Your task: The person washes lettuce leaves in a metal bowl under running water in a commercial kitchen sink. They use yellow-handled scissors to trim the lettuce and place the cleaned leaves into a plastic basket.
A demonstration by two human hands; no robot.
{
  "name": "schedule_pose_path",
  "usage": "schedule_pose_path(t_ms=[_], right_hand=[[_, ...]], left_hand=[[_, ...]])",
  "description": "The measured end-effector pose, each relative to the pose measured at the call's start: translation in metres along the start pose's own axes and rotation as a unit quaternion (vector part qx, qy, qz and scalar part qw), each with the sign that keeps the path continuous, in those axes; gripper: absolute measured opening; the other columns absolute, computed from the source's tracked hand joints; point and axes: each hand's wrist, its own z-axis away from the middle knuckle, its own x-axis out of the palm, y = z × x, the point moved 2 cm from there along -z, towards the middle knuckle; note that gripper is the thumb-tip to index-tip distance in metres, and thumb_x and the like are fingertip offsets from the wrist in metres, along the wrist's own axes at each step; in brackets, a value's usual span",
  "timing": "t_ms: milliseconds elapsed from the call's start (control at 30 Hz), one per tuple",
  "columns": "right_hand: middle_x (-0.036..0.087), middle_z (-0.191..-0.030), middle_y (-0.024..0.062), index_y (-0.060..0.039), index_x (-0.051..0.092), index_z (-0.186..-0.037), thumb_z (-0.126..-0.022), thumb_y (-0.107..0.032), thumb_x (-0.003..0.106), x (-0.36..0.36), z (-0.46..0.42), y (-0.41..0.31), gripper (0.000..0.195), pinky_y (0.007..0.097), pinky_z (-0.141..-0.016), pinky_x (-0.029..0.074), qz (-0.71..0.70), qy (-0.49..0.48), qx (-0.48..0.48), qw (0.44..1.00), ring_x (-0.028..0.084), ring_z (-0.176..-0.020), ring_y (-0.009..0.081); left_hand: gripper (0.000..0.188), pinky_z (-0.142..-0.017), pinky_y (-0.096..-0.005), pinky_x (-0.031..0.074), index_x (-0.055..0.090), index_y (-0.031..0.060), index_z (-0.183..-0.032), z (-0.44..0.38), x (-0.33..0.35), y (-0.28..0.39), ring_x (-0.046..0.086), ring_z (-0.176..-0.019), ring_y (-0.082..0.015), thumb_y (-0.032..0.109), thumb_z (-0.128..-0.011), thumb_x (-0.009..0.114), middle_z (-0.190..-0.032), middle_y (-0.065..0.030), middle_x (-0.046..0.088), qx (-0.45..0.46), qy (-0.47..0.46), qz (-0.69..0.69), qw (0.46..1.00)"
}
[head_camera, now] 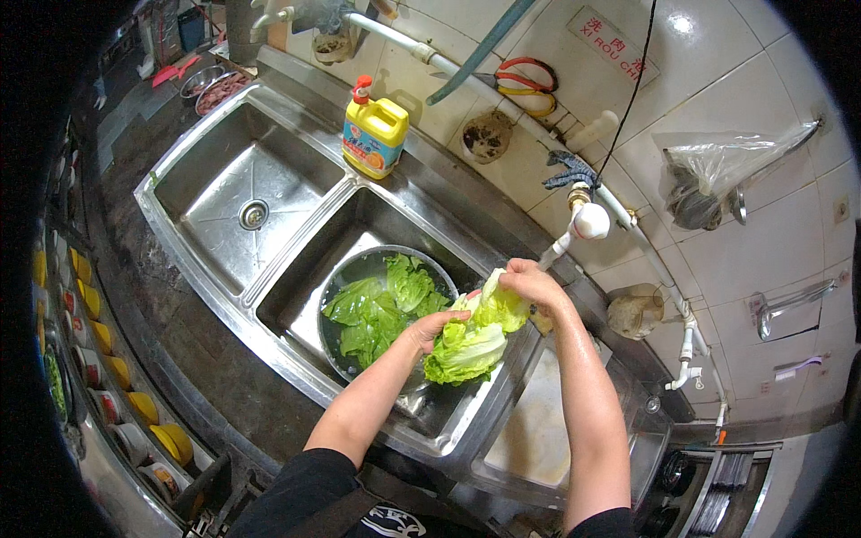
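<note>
Both my hands hold a bunch of pale green lettuce [474, 343] over the right edge of the sink's second basin [279, 302]. My left hand [434, 329] grips it from the left, thumb on top. From above, my right hand [535, 282] pinches the upper leaves, close under a white tap [590, 222] whose spout points down towards it. Water seems to run from the spout. Left of the lettuce, a round metal bowl [327, 336] stands in the basin with several wet green leaves [373, 313] in it.
A yellow detergent jug [377, 138] with a red cap stands on the sink's back ledge. The left basin [222, 191] has a drain. Along the tiled wall runs a white pipe [498, 101], with scissors [531, 84] and a glove [568, 171] on it. Raw meat [225, 91] fills a far bowl.
</note>
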Motion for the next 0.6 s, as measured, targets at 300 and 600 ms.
schedule_pose_path(t_ms=[300, 600], right_hand=[[0.057, -0.093, 0.0064, -0.0057, 0.058, -0.098, -0.082, -0.029, 0.059, -0.015, -0.004, 0.029, 0.028, 0.0349, -0.072, 0.045, -0.165, 0.119, 0.063, 0.977, 0.052, -0.084, 0.0167], [0.059, -0.088, 0.005, -0.0062, 0.056, -0.095, -0.083, -0.013, 0.058, 0.027, 0.039, 0.038, 0.014, 0.0324, -0.069, 0.052, -0.347, -0.132, 0.109, 0.922, 0.06, -0.079, 0.0163]], left_hand=[[0.043, -0.083, -0.0379, 0.054, 0.059, 0.0031, -0.116, -0.008, -0.03, -0.021, 0.066, -0.089, -0.0227, 0.033, -0.086, 0.065, -0.106, -0.0115, 0.066, 0.026, 0.069, 0.028, 0.997], [0.037, -0.084, -0.0392, 0.053, 0.06, 0.0015, -0.112, 0.006, -0.044, -0.022, 0.066, -0.091, -0.0243, 0.026, -0.084, 0.064, -0.106, -0.0117, 0.066, 0.101, 0.115, 0.098, 0.983]])
